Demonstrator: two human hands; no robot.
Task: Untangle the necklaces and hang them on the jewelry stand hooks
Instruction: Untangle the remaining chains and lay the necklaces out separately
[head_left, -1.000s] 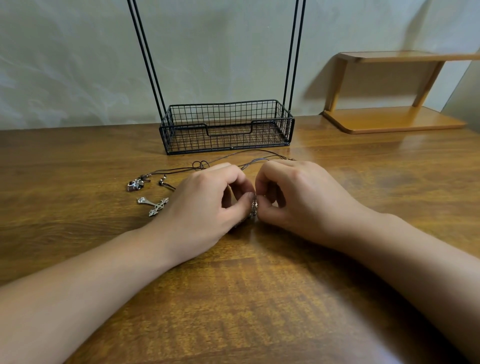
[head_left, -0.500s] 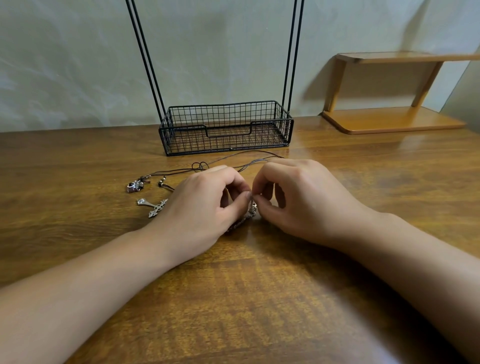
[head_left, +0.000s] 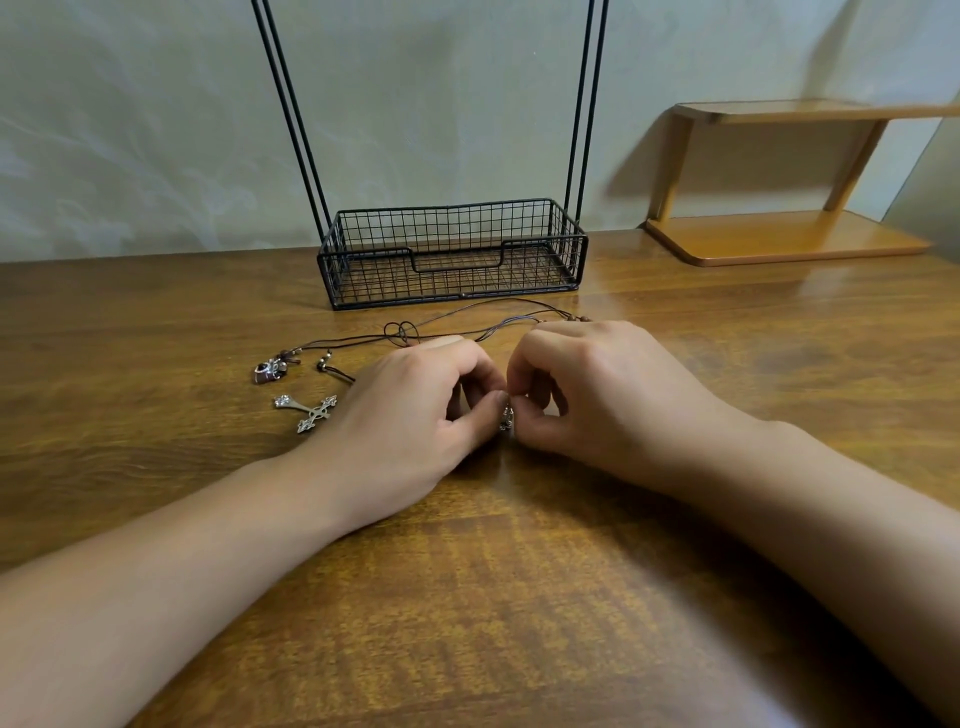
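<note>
— Necklaces (head_left: 467, 332) lie tangled on the table (head_left: 519, 597), their dark cords running from behind the two hands out toward the left. Where is the metal bit?

— A small silver pendant (head_left: 507, 419) sits right between the thumbs. The left hand (head_left: 410, 410) has its fingers curled and its thumb pressed against that pendant; the right hand (head_left: 602, 400) is curled too and pinches it from the other side.

— So both hands are clamped on the same piece?

— Yes, they meet there, knuckles up, wrists resting on the wood.

— What else is on the cords?

— A silver cross pendant (head_left: 309, 411) lies flat just beside the left wrist, and a darker charm (head_left: 270, 369) with small beads sits a little farther left. One cord makes a small loop (head_left: 401, 331) behind the left hand.

— And the stand?

— The jewelry stand (head_left: 452, 254) is behind the cords, near the wall: a black wire basket base with thin paired rods rising out of frame. Its hooks are out of view. A wooden shelf (head_left: 789, 236) stands at the right rear.
</note>
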